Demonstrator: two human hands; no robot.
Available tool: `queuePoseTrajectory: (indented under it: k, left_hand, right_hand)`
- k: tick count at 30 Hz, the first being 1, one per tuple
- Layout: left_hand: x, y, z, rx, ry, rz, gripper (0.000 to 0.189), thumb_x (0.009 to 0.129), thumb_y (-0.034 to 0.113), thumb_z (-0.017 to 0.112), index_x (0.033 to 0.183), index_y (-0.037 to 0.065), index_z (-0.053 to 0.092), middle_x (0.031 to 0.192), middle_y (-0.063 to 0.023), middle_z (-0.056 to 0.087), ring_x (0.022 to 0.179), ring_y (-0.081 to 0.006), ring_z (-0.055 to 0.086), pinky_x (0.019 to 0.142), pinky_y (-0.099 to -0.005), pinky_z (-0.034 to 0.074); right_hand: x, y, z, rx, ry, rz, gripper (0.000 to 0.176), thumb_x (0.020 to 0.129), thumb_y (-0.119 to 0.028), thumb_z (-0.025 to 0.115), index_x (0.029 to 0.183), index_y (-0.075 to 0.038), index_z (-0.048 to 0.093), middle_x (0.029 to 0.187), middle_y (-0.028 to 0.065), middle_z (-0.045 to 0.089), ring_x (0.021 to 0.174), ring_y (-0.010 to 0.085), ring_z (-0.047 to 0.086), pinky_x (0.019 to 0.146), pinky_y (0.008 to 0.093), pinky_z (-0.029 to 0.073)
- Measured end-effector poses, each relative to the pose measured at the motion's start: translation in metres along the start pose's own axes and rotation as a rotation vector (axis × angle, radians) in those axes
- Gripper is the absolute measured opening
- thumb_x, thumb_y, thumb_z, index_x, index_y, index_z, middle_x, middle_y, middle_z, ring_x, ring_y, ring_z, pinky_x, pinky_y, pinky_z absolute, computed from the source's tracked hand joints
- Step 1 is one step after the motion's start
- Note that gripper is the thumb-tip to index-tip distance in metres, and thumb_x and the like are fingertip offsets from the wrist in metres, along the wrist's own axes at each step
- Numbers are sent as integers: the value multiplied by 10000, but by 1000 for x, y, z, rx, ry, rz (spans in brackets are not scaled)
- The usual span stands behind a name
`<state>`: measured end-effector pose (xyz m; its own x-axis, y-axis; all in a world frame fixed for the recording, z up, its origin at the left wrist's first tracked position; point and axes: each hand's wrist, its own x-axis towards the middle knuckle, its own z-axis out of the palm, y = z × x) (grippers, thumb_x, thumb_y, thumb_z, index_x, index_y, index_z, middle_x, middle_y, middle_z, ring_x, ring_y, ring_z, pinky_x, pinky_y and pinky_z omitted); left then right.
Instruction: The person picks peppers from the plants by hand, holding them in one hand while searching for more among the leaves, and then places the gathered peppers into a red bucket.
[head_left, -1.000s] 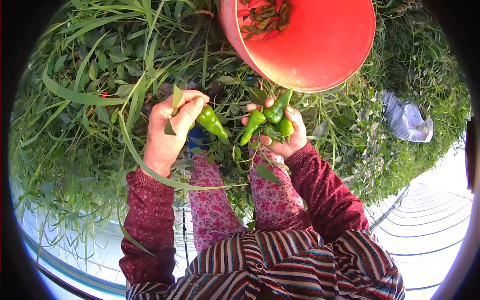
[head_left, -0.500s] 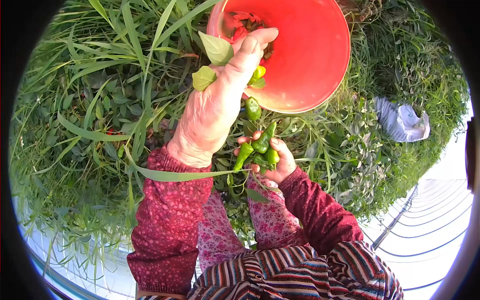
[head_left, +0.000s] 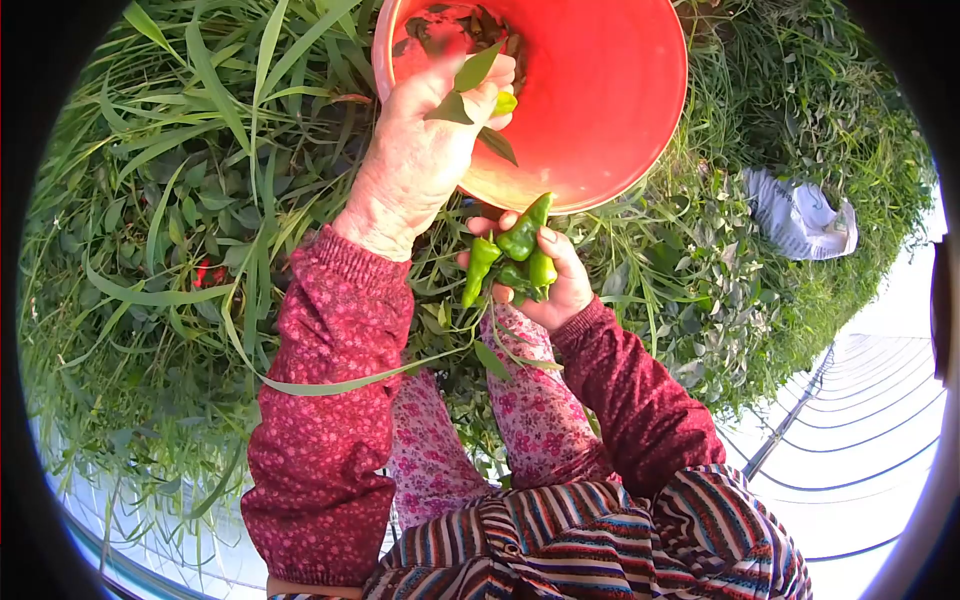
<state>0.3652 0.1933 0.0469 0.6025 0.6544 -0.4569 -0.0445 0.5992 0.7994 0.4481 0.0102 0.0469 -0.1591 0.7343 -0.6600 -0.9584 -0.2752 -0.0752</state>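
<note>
My left hand (head_left: 425,150) reaches over the near left part of a red bucket (head_left: 590,110). Its fingers are closed round a yellow-green pepper (head_left: 505,103), which shows only in part, and green leaves (head_left: 477,68) stick out from the grip. Lower down, just outside the bucket's rim, my right hand (head_left: 560,290) is cupped round several green peppers (head_left: 522,238). Leafy stems (head_left: 490,360) hang below that hand. Inside the bucket, red pieces and dark bits (head_left: 490,30) lie at the bottom, partly hidden by my left hand.
Dense grass and leafy plants (head_left: 160,200) surround me. Something red (head_left: 207,272) shows among the leaves at left. A white plastic bag (head_left: 800,215) lies on the plants at right. A long grass blade (head_left: 330,388) crosses my left sleeve.
My left hand has turned and its fingers have curled inward over the bucket. My right hand has risen slightly toward the rim with its peppers. The bucket appears shifted a little left in view.
</note>
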Motion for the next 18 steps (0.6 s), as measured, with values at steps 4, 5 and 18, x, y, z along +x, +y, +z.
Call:
queuePoseTrajectory:
  k: [4, 5, 18]
  left_hand:
    - [-1, -2, -2, 28, -21, 16, 248, 944, 176, 488, 1077, 9, 615, 1007, -90, 637, 918, -151, 603, 815, -287, 498]
    - [-1, 0, -3, 29, -44, -2, 249, 943, 189, 494, 1068, 16, 622, 1002, -91, 638, 900, -147, 608, 804, -278, 501]
    - [-8, 20, -10, 115, 19, 140, 308, 943, 205, 480, 1174, 26, 575, 1304, -123, 479, 1029, -195, 572, 845, -329, 496]
  right_hand:
    - [-6, 6, -2, 2, 32, 13, 373, 863, -372, 550, 1140, -122, 542, 1239, 138, 516, 1077, 339, 538, 605, 284, 493]
    - [-7, 7, -3, -5, 47, 0, 379, 863, -372, 550, 1145, -119, 539, 1232, 144, 518, 1076, 341, 539, 606, 286, 496]
    - [-6, -3, 16, -53, 39, -45, 383, 849, -366, 575, 1126, -106, 523, 1234, 155, 519, 1046, 337, 562, 576, 273, 491]
